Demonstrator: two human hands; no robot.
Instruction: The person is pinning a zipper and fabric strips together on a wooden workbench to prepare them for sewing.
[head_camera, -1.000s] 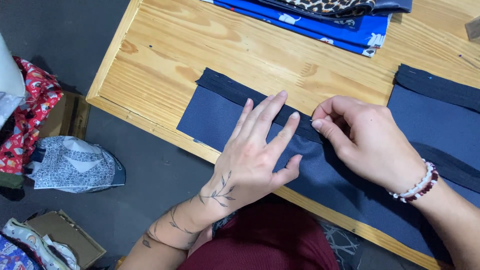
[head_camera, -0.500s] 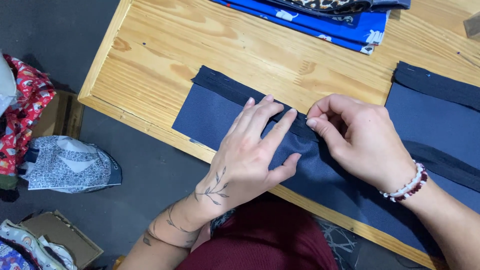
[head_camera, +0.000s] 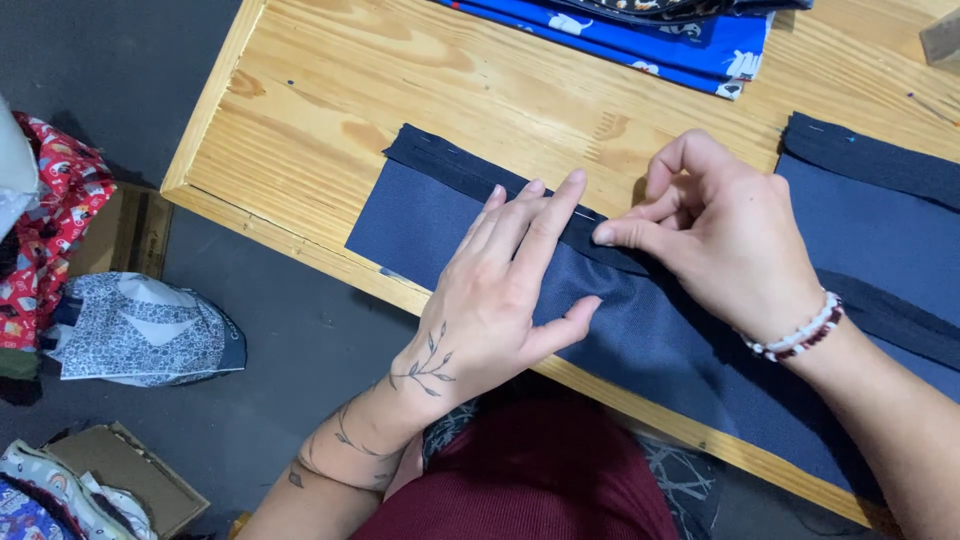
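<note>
Two hands work one navy fabric panel (head_camera: 640, 350) that lies on a wooden table (head_camera: 400, 90), its near edge hanging a little over the table's front rim. The left hand (head_camera: 500, 290) lies flat on the panel, fingers (head_camera: 545, 225) straight and close together, palm down, holding nothing and simply pressing the cloth to the wood. The right hand (head_camera: 725, 240) sits just beside it to the right, thumb and forefinger drawn together in a narrow pinch on a dark strip (head_camera: 450, 165) that runs along the panel's far edge; whether a pin is between them I cannot tell.

The strip's long axis runs from upper left to lower right, slanting across the table, and passes under the left fingertips and into the right pinch. So the strip lies directly ahead of the left fingers and to the left of the right thumb, with the two hands nearly touching at that point. The right hand is the nearer to the seam itself; the left covers the panel's body.

Farther back on the table lies folded blue printed fabric (head_camera: 650, 45). On the floor to the left are a red patterned cloth (head_camera: 50, 230) and a grey patterned bundle (head_camera: 140, 330).
</note>
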